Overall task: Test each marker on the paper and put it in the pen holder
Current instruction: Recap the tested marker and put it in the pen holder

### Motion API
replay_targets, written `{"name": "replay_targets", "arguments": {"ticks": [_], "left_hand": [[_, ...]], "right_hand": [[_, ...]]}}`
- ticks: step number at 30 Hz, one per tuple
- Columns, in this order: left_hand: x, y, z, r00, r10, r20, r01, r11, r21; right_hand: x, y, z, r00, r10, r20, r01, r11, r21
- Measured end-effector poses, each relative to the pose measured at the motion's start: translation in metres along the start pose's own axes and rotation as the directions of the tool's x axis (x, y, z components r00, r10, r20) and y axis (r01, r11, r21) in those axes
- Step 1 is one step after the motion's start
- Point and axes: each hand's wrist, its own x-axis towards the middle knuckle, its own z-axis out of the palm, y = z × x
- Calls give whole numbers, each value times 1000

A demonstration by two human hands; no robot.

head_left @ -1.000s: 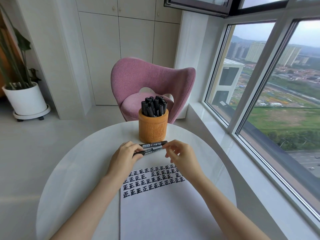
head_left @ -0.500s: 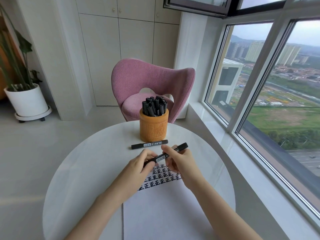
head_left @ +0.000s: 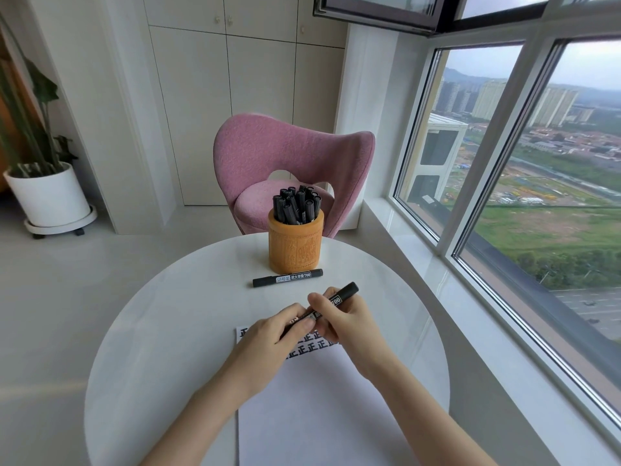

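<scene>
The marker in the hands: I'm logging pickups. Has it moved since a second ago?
Yes. It lay right beside the loose marker by the pen holder; now the held marker is apart from it, nearer the person, over the paper.

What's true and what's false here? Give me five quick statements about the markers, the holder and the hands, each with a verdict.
1. The left hand and the right hand both hold one marker above the paper. True.
2. A second marker lies on the table just in front of the pen holder, with no hand on it. True.
3. The pen holder is empty. False: it is packed with black markers.
4. The paper is blank. False: rows of black characters run along its far end.
5. The pen holder lies on its side. False: it stands upright.
</scene>
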Motion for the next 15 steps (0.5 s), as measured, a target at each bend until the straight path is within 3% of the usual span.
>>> {"name": "replay_targets", "arguments": {"ticks": [12, 15], "left_hand": [[-11, 6, 0, 993, -52, 106, 85, 936, -340], [-15, 6, -1, 992, -31, 125, 72, 939, -336]], "right_hand": [[-15, 1, -3, 1000, -16, 27, 16, 1000, -1], [-18, -1, -4, 999, -26, 35, 26, 1000, -12]]}}
